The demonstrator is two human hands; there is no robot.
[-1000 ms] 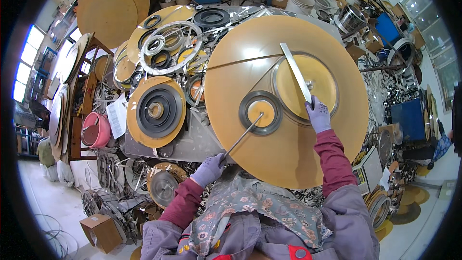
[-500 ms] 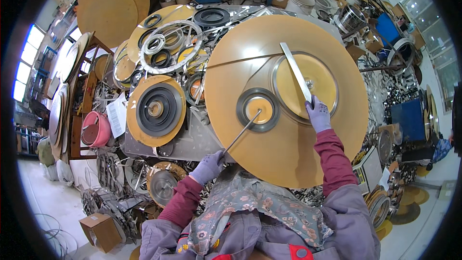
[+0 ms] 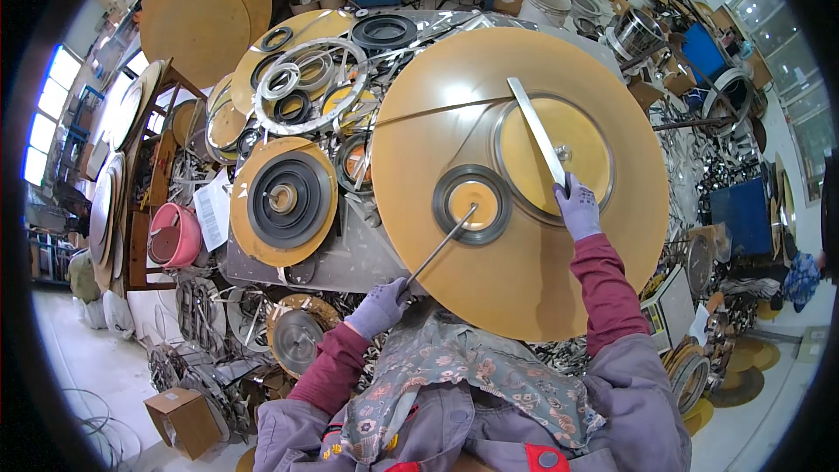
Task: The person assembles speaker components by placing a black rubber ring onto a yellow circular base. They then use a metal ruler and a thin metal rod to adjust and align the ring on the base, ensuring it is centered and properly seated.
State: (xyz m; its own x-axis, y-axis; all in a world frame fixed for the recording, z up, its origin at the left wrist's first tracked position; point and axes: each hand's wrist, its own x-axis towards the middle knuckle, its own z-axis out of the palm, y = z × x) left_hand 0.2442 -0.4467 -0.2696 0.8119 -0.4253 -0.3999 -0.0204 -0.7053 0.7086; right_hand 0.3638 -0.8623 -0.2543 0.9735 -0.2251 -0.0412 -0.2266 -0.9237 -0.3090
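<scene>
My left hand, in a pale purple glove, is closed round the near end of a thin metal rod. The rod's far tip meets the centre of a small yellow disc ringed by a dark grey coil. My right hand, gloved alike, grips the lower end of a flat silver bar. That bar slants across a larger yellow disc with a thin grey coil round it. Both discs lie on a big round tan board. A dark strip runs leftward over the board from the larger coil.
Left of the board, a smaller tan disc bears a dark coil on the grey table. White and black rings pile up behind it. A pink bucket stands at the left. Metal scrap lies heaped at the right; another person is at the far right.
The small coil and the rod's tip in it have shifted slightly right and down. My right hand and the bar stay put. The person at the far right has moved.
</scene>
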